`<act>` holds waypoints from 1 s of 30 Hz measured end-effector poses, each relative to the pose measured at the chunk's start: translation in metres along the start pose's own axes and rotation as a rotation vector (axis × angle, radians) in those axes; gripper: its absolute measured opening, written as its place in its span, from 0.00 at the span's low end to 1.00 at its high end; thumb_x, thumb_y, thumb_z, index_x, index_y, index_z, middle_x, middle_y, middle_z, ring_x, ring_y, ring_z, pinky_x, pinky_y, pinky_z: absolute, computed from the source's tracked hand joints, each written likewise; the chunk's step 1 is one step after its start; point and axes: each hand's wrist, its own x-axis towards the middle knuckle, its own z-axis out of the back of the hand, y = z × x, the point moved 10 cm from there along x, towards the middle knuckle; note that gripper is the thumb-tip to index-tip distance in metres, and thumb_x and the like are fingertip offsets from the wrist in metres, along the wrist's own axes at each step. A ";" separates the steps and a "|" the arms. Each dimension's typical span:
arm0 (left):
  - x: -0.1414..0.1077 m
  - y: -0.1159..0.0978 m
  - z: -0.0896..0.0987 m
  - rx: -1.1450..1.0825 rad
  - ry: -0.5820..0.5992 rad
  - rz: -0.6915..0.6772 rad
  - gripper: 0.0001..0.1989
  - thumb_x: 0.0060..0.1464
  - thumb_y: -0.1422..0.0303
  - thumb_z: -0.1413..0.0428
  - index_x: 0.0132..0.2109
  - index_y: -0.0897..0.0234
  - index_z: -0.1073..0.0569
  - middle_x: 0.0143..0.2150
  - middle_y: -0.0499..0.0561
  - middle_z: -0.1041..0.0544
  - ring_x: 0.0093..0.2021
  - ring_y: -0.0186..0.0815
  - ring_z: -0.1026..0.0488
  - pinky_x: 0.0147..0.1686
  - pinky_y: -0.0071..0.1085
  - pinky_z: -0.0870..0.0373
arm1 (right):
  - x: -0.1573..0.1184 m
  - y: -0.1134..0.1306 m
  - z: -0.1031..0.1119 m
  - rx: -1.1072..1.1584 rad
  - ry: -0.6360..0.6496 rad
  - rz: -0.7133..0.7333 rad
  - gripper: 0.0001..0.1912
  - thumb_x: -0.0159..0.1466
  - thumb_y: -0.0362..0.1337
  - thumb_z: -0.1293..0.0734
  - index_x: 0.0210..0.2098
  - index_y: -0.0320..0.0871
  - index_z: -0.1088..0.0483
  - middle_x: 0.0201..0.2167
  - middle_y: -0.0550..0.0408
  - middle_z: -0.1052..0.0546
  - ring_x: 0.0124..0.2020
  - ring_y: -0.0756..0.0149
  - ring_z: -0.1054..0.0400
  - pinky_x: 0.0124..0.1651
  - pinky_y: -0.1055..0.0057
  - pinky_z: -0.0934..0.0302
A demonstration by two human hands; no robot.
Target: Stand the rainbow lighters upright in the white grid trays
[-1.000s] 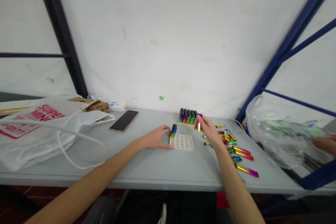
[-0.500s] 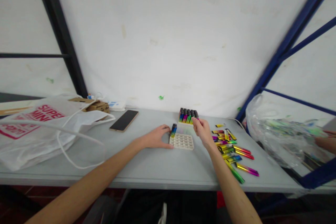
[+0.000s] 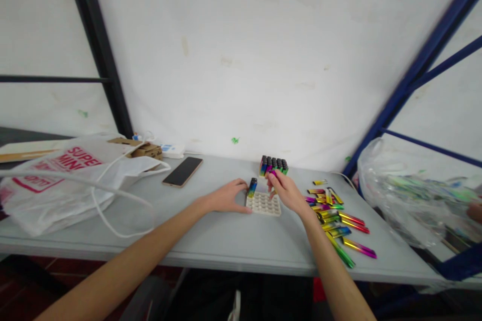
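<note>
The left hand (image 3: 228, 197), grip spread, rests at the edge of a white tray (image 3: 259, 204), where a blue lighter (image 3: 252, 188) stands. The right hand (image 3: 286, 191) pinches a purple lighter (image 3: 272, 173) above the tray; loose lighters (image 3: 340, 231) lie farther right on the bench (image 3: 211, 241).

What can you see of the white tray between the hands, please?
The tray is shallow, off-white and roughly rectangular, apparently moulded plastic, with rows of small round pockets. It lies flat on the grey table. One blue-and-yellow lighter stands upright at its far-left corner. The left hand spreads along its left side, thumb at the near-left corner. The right hand partly hides its far-right part; whether they touch is unclear.
</note>
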 end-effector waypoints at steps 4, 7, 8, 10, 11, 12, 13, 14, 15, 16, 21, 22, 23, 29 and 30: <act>0.000 0.002 -0.001 0.014 -0.010 0.007 0.34 0.51 0.46 0.28 0.59 0.59 0.23 0.62 0.58 0.23 0.62 0.55 0.25 0.66 0.44 0.30 | -0.005 0.028 -0.012 -0.217 0.067 0.175 0.26 0.78 0.58 0.42 0.35 0.45 0.31 0.36 0.51 0.24 0.39 0.60 0.29 0.42 0.66 0.33; 0.001 0.006 -0.002 0.021 -0.010 0.017 0.36 0.50 0.46 0.27 0.59 0.62 0.23 0.62 0.60 0.23 0.62 0.55 0.25 0.66 0.44 0.30 | -0.006 0.029 -0.023 -0.308 0.128 0.176 0.25 0.79 0.53 0.40 0.31 0.45 0.32 0.29 0.54 0.26 0.32 0.63 0.32 0.39 0.67 0.39; 0.001 0.007 -0.003 0.022 -0.007 0.018 0.36 0.50 0.46 0.27 0.59 0.62 0.23 0.61 0.61 0.23 0.61 0.55 0.25 0.66 0.45 0.30 | -0.006 0.027 -0.027 -0.305 0.152 0.159 0.24 0.79 0.51 0.40 0.31 0.45 0.32 0.27 0.55 0.26 0.30 0.64 0.33 0.37 0.68 0.42; 0.002 0.007 -0.003 0.019 -0.005 0.016 0.36 0.50 0.46 0.27 0.58 0.62 0.23 0.60 0.60 0.23 0.60 0.55 0.25 0.65 0.45 0.30 | -0.006 0.024 -0.033 -0.291 0.183 0.142 0.21 0.79 0.48 0.37 0.32 0.44 0.31 0.27 0.56 0.24 0.29 0.64 0.33 0.35 0.69 0.44; 0.002 0.008 -0.003 0.017 -0.004 0.014 0.35 0.50 0.46 0.27 0.58 0.62 0.23 0.60 0.60 0.23 0.60 0.55 0.25 0.65 0.46 0.29 | -0.006 0.023 -0.036 -0.291 0.193 0.140 0.19 0.78 0.46 0.36 0.33 0.43 0.30 0.28 0.55 0.23 0.30 0.64 0.32 0.35 0.70 0.45; 0.002 0.007 -0.004 0.014 -0.002 0.012 0.35 0.51 0.46 0.28 0.58 0.61 0.23 0.60 0.59 0.23 0.60 0.55 0.25 0.65 0.46 0.29 | -0.006 0.022 -0.038 -0.297 0.204 0.137 0.18 0.78 0.45 0.34 0.34 0.43 0.29 0.28 0.55 0.23 0.30 0.64 0.31 0.35 0.70 0.45; 0.002 0.007 -0.004 0.010 -0.001 0.011 0.34 0.51 0.46 0.28 0.58 0.61 0.23 0.60 0.59 0.23 0.60 0.55 0.25 0.65 0.46 0.30 | -0.006 0.021 -0.041 -0.308 0.222 0.130 0.16 0.77 0.43 0.34 0.34 0.42 0.28 0.28 0.54 0.22 0.30 0.64 0.30 0.35 0.70 0.45; 0.002 0.007 -0.004 0.006 0.000 0.011 0.34 0.51 0.46 0.28 0.58 0.60 0.23 0.61 0.59 0.23 0.60 0.54 0.25 0.65 0.45 0.30 | -0.007 0.019 -0.044 -0.319 0.246 0.122 0.15 0.77 0.41 0.33 0.35 0.42 0.27 0.28 0.54 0.22 0.29 0.64 0.30 0.35 0.70 0.45; 0.002 0.007 -0.004 0.001 0.003 0.011 0.34 0.52 0.46 0.28 0.59 0.60 0.23 0.61 0.59 0.23 0.61 0.54 0.25 0.66 0.45 0.30 | -0.008 0.018 -0.047 -0.329 0.275 0.113 0.14 0.77 0.40 0.33 0.36 0.41 0.26 0.28 0.54 0.21 0.29 0.64 0.30 0.35 0.70 0.45; 0.002 0.007 -0.004 -0.004 0.005 0.010 0.34 0.52 0.47 0.28 0.59 0.59 0.23 0.61 0.59 0.23 0.61 0.54 0.25 0.66 0.45 0.30 | -0.009 0.017 -0.050 -0.337 0.305 0.104 0.12 0.77 0.39 0.33 0.37 0.41 0.26 0.29 0.53 0.21 0.29 0.64 0.30 0.35 0.70 0.44; 0.002 0.007 -0.004 0.008 0.000 -0.005 0.34 0.52 0.47 0.28 0.60 0.59 0.23 0.61 0.59 0.23 0.61 0.54 0.25 0.66 0.46 0.30 | -0.011 0.013 -0.057 -0.441 0.321 0.087 0.10 0.77 0.36 0.33 0.41 0.39 0.22 0.35 0.47 0.17 0.35 0.60 0.26 0.39 0.70 0.41; 0.002 0.007 -0.004 0.013 0.001 -0.006 0.34 0.52 0.47 0.28 0.59 0.59 0.23 0.61 0.60 0.23 0.61 0.54 0.25 0.66 0.46 0.30 | -0.011 0.011 -0.058 -0.468 0.320 0.083 0.11 0.77 0.37 0.33 0.41 0.39 0.21 0.35 0.46 0.17 0.35 0.59 0.25 0.39 0.69 0.41; 0.003 0.007 -0.005 0.015 0.001 -0.008 0.33 0.53 0.46 0.28 0.59 0.59 0.23 0.61 0.60 0.23 0.61 0.54 0.25 0.65 0.45 0.30 | -0.011 0.010 -0.061 -0.486 0.331 0.080 0.11 0.77 0.37 0.33 0.39 0.39 0.21 0.35 0.45 0.17 0.36 0.59 0.25 0.40 0.69 0.41; 0.003 0.008 -0.006 0.016 0.005 -0.007 0.33 0.53 0.46 0.29 0.58 0.59 0.23 0.60 0.60 0.23 0.61 0.54 0.26 0.65 0.46 0.30 | -0.014 0.006 -0.066 -0.419 0.346 0.093 0.08 0.74 0.35 0.29 0.39 0.39 0.20 0.34 0.49 0.17 0.34 0.62 0.27 0.39 0.71 0.41; 0.003 0.008 -0.006 0.019 0.009 0.000 0.33 0.53 0.45 0.29 0.58 0.60 0.23 0.60 0.61 0.24 0.61 0.54 0.26 0.65 0.46 0.30 | -0.013 0.006 -0.061 -0.403 0.337 0.086 0.08 0.74 0.36 0.29 0.38 0.39 0.20 0.33 0.50 0.18 0.33 0.63 0.28 0.38 0.71 0.41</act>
